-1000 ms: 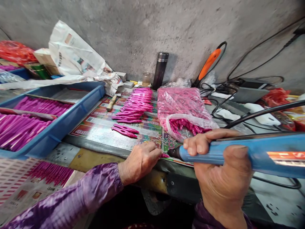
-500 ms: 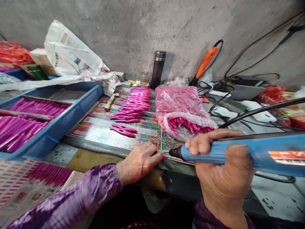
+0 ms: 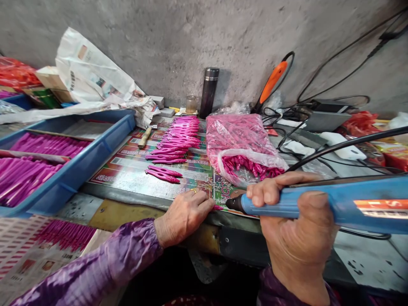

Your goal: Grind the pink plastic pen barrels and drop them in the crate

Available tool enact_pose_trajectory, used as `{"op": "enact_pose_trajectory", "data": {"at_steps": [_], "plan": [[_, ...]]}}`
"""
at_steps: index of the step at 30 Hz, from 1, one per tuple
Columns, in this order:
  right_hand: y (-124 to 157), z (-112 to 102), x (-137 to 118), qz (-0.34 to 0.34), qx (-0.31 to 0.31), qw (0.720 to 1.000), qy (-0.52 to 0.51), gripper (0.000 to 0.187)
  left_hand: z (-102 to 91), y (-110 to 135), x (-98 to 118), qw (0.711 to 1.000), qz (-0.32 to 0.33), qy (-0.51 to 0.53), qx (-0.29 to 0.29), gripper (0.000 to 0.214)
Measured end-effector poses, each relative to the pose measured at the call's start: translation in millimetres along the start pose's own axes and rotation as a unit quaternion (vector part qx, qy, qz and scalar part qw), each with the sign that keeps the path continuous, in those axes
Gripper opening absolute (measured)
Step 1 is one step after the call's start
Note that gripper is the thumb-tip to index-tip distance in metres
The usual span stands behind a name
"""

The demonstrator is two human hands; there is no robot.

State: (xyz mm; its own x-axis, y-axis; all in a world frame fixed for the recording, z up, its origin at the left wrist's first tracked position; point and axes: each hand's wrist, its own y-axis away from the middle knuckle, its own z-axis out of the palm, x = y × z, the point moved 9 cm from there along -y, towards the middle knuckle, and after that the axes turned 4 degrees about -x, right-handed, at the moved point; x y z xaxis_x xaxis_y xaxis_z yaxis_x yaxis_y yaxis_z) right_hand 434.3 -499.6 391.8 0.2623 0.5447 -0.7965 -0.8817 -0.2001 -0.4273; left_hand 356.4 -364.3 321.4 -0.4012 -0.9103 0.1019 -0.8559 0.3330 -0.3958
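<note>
My left hand [image 3: 188,214] is closed at the near edge of the bench on a slim magenta piece, apparently tweezers [image 3: 217,207]; just its tip shows past the fingers. In my right hand [image 3: 298,231] is a blue electric screwdriver [image 3: 321,199], its fingers wrapped round the body. The tool lies almost level, and its black nose points left at the tweezers' tip, a small distance from it. Beyond my left hand lie a few loose magenta tweezers [image 3: 163,173] and a stacked row of them [image 3: 178,138]. A clear plastic bag [image 3: 242,140] holds many more.
At left stands a blue tray [image 3: 72,180] of magenta strips, with a small hammer [image 3: 145,137] beside it. A dark flask [image 3: 209,91] and an orange-handled tool [image 3: 272,83] stand by the wall. Black cables [image 3: 287,127] tangle at right. A printed sheet [image 3: 130,178] covers the bench.
The view has shifted slightly. A bit more of the magenta tip shows beyond my left fingers. Both hands keep their grips, and the screwdriver stays close to the same spot.
</note>
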Motion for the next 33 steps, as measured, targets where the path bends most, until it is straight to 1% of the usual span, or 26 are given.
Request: {"op": "enact_pose_trajectory", "data": {"at_steps": [4, 8, 12, 19, 22, 28, 33], "plan": [[0.1, 1.7, -0.2, 0.002, -0.004, 1.0, 0.001, 0.035, -5.2, -0.1, 2.9, 1.0, 0.012, -0.003, 0.02, 0.03], [0.9, 0.7, -0.2, 0.001, -0.005, 1.0, 0.001, 0.036, -2.6, 0.7, 1.1, 1.0, 0.007, 0.007, 0.012, 0.032], [2.0, -1.2, 1.2, 0.002, -0.005, 1.0, 0.004, 0.036, -5.0, 1.9, 1.4, 1.0, 0.01, 0.01, 0.028, 0.031], [3.8, -1.5, -1.3, -0.002, -0.007, 1.0, 0.011, 0.036, -5.4, 2.1, 1.4, 0.999, 0.012, 0.006, 0.035, 0.028], [3.5, -1.1, -3.0, -0.007, -0.008, 1.0, 0.014, 0.036, -4.1, 1.8, 0.1, 0.999, 0.008, 0.013, 0.032, 0.029], [2.1, -0.6, -3.7, -0.014, -0.013, 1.0, 0.015, 0.035, -4.8, 2.8, 2.3, 0.999, 0.024, 0.02, 0.02, 0.033], [2.7, -1.4, -1.8, -0.01, -0.012, 1.0, 0.011, 0.036, -2.4, 2.9, 2.2, 0.999, 0.021, 0.042, -0.001, 0.032]]}}
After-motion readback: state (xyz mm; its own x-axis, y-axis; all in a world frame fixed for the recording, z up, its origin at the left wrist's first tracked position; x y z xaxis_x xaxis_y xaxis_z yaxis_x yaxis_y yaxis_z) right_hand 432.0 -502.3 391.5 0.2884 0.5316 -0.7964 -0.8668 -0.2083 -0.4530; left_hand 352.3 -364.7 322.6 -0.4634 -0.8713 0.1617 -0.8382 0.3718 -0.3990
